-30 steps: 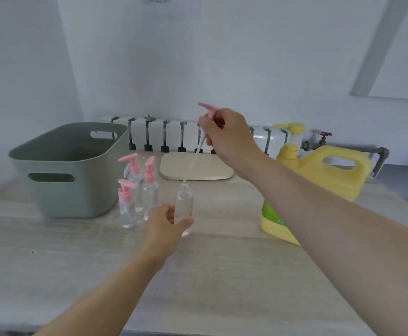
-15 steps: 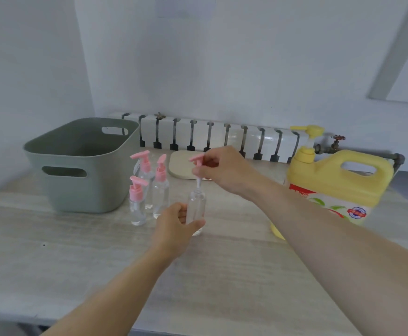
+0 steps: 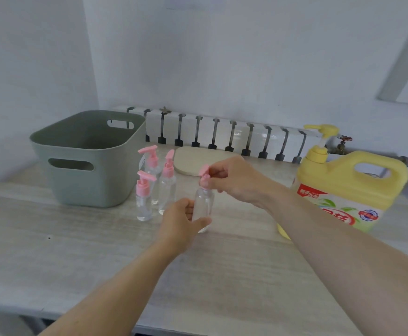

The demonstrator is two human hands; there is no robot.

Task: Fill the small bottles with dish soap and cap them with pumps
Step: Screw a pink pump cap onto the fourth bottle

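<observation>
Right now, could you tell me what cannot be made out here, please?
Head view:
Pump tightness: right hand partly covers the collar.
Bottle, lower side: left hand hides it.
Jug, base: right forearm hides most.
Basket, floor: near wall hides it.

Showing clear glossy plastic in the small bottle point(image 3: 204, 202), smooth pink plastic in its pump point(image 3: 203, 171); looking matt on the green plastic bin point(image 3: 81, 187) and wood-grain table point(image 3: 77, 258).

The right hand point(image 3: 237, 183) has lowered the pink pump point(image 3: 204, 174) from high above the clear bottle point(image 3: 203, 204); its collar now meets the neck, just beneath the pinching fingers point(image 3: 216, 169).
</observation>
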